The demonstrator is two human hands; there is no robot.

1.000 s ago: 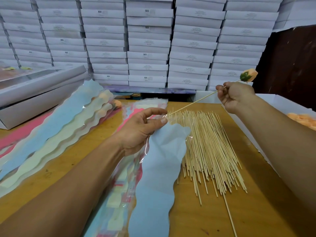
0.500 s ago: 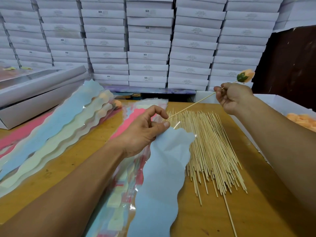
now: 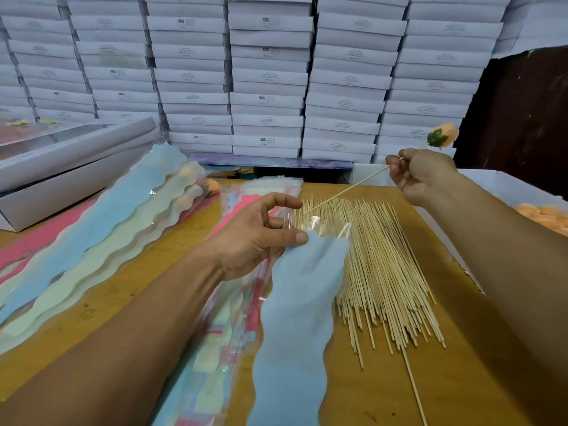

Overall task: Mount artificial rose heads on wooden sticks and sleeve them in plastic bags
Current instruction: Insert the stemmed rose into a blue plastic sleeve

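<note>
Head view — left hand (image 3: 255,238) pinched the blue sleeve (image 3: 295,318) mouth; right hand (image 3: 421,175) gripped the rose stick (image 3: 347,189) — its tip could miss the floppy opening or pierce the film.

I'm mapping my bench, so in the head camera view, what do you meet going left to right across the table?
Fanned sleeves → left hand holding blue bag → stick pile → right hand gripping the rose stick → peach rose heads.
</note>
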